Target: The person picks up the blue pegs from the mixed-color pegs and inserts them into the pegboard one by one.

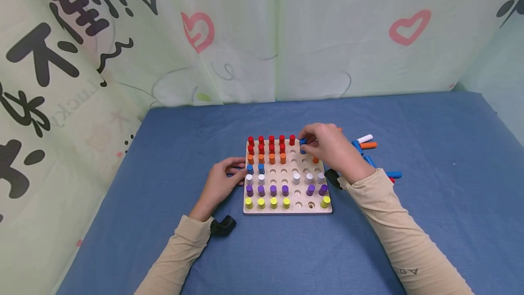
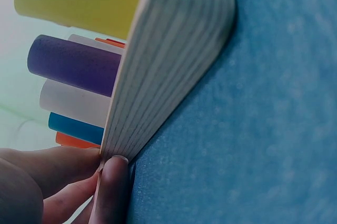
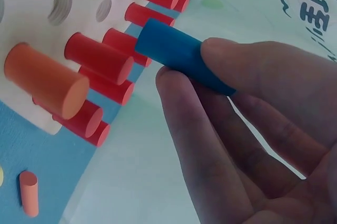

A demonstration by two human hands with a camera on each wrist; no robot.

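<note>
A square wooden pegboard [image 1: 286, 211] lies on the blue cloth, with rows of red, orange, blue, white, purple and yellow pegs upright in it. Several holes on its right half hold no peg. At the board's left edge, my left hand [image 1: 219, 185] grips the side; in the left wrist view the thumb and forefinger meet at the layered edge [image 2: 158, 50]. My right hand [image 1: 333, 147] is over the far right part of the board. Between its thumb and fingers it pinches a blue peg [image 3: 174, 50], tilted in the right wrist view, near the red pegs [image 3: 97, 58].
Loose pegs lie right of the board, partly behind my right forearm: a white peg [image 1: 365, 138], an orange peg [image 1: 368, 145], several blue ones and a red one [image 1: 393, 180]. Behind the table hangs a pale curtain [image 1: 327, 49] with drawn hearts.
</note>
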